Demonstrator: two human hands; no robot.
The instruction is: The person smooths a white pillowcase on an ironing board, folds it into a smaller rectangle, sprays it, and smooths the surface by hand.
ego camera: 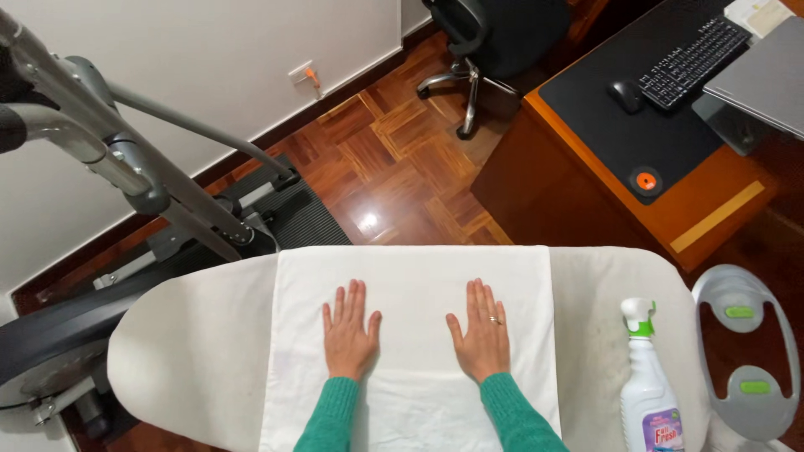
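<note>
Both hands lie flat with fingers spread, palms down: the left hand (349, 331) and the right hand (481, 331) press on a white cloth (410, 276), a little apart from each other, holding nothing. This cloth is spread over the middle of the ironing board (188, 343). A spray bottle (649, 381) lies near the board's right end, beside a grey iron rest (783, 351).
</note>
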